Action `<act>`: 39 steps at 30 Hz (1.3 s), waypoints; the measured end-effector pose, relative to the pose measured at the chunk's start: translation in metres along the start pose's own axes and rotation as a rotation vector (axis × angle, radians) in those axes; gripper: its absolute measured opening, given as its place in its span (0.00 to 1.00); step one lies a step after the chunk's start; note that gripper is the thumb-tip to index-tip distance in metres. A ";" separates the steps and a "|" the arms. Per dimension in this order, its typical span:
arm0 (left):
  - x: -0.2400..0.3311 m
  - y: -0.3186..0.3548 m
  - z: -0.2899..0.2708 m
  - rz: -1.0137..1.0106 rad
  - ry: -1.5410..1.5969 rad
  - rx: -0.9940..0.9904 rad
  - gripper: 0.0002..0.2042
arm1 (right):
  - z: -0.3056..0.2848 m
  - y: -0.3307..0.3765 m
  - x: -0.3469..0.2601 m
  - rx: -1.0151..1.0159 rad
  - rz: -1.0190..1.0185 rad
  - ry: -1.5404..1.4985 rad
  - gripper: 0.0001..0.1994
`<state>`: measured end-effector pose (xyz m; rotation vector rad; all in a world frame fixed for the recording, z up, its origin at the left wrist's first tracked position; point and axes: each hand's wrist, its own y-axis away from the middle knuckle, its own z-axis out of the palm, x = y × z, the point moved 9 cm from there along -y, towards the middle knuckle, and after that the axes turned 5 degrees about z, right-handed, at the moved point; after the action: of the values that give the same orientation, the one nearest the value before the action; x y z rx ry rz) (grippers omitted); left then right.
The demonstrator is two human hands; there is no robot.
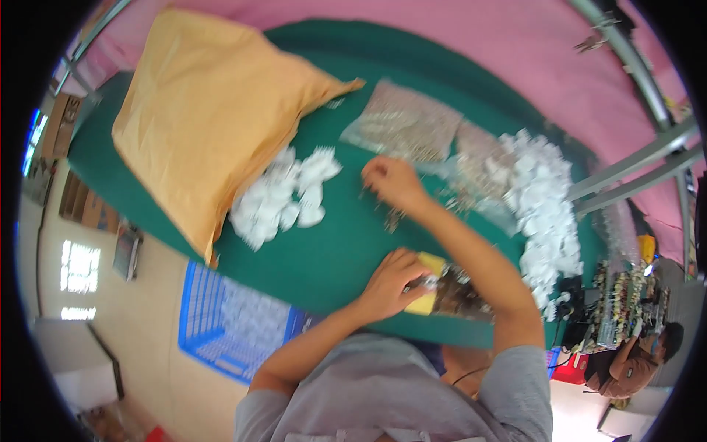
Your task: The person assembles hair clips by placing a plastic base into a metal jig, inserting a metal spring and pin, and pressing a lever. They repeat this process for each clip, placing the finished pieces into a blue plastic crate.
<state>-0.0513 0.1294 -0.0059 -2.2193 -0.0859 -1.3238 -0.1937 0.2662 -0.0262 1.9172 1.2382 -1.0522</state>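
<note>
Small parts (393, 219) right of sack (199, 121)

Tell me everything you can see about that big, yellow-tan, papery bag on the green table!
The big, yellow-tan, papery bag has a creased surface and pointed corners. It lies on the left part of the green, smooth-looking tabletop, one corner pointing right, another reaching the near edge. Small, white, flat-looking pieces lie close along its right side. Neither the bare left hand nor the bare right hand touches it. Its inside is hidden.

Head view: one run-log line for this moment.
left hand: at small shiny item, grip unclear; right hand: fingers curled, over green table; white pieces: heaped left, right; tan paper bag: upper left
</note>
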 end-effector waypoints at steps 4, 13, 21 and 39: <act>-0.001 0.007 0.004 0.056 -0.026 0.032 0.13 | 0.002 0.021 0.016 -0.014 -0.061 -0.011 0.08; 0.006 0.001 0.001 0.015 -0.006 0.008 0.12 | -0.010 0.032 -0.007 -0.152 0.078 -0.128 0.06; 0.000 0.008 -0.005 0.017 -0.009 0.036 0.13 | -0.264 0.072 -0.259 0.869 -0.656 0.222 0.13; 0.000 0.003 0.001 -0.005 0.008 0.019 0.12 | -0.651 0.100 -0.224 1.407 0.003 0.518 0.19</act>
<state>-0.0498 0.1269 -0.0078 -2.1996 -0.1008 -1.3295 0.0323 0.6668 0.4961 3.3805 0.6571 -1.7250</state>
